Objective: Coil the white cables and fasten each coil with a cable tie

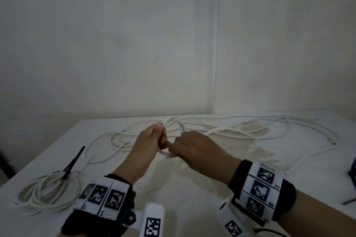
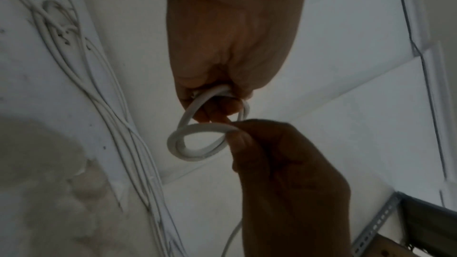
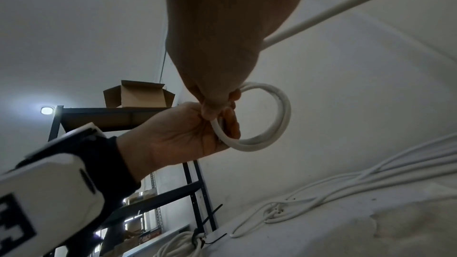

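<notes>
Above the white surface (image 1: 192,188), centre: small white cable loop (image 2: 197,144), pinched between left hand (image 1: 152,140) and right hand (image 1: 194,150), fingers of both curled round it. Loose cables (image 1: 240,131) behind; tied coil (image 1: 46,192) (black cable tie (image 1: 74,162)) lying front left.

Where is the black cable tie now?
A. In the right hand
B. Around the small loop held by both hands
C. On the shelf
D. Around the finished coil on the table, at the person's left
D: the black cable tie wraps the finished coil lying on the table; both hands only hold the small loop.
</notes>
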{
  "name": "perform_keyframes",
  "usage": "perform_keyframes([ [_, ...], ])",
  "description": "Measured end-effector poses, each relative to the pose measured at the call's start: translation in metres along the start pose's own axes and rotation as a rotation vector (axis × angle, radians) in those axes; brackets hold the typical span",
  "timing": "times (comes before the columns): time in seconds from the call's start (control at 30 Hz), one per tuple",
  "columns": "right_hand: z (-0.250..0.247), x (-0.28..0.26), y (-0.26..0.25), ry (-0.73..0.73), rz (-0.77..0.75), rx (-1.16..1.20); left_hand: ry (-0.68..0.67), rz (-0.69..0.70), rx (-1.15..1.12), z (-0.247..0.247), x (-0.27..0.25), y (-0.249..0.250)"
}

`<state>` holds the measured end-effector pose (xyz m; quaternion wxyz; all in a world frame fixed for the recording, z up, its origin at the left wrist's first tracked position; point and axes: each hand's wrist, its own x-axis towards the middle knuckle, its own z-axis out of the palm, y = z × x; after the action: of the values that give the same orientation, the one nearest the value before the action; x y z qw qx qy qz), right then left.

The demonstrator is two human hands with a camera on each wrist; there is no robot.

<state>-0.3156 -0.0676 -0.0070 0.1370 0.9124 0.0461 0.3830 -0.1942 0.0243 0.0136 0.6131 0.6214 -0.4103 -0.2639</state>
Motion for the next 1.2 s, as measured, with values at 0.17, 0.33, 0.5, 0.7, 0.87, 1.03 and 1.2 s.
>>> perform_keyframes([
  [0.17,-0.008,-0.003,-0.003,0.064,0.238,0.226,-0.107,0.047,0.172,0.011,-0.008,0.000],
  [0.33,-0.020,0.002,0.005,0.113,0.351,0.323,-0.198,-0.079,0.005,0.023,-0.016,0.001],
  [0.5,-0.024,0.001,0.015,0.090,0.384,0.378,-0.244,-0.201,-0.147,0.027,-0.020,0.007],
  [0.7,-0.037,-0.002,0.037,0.056,0.445,0.444,-0.264,-0.242,-0.128,0.019,-0.021,0.012],
  [0.87,-0.033,-0.006,0.043,0.043,0.524,0.509,-0.286,-0.275,-0.094,0.020,-0.025,0.013],
  [1.03,-0.030,-0.006,0.046,0.067,0.567,0.515,-0.255,-0.160,-0.043,0.021,-0.026,0.017],
  [1.2,-0.029,-0.016,0.048,0.059,0.671,0.532,-0.125,-0.122,-0.208,0.011,-0.016,0.020],
])
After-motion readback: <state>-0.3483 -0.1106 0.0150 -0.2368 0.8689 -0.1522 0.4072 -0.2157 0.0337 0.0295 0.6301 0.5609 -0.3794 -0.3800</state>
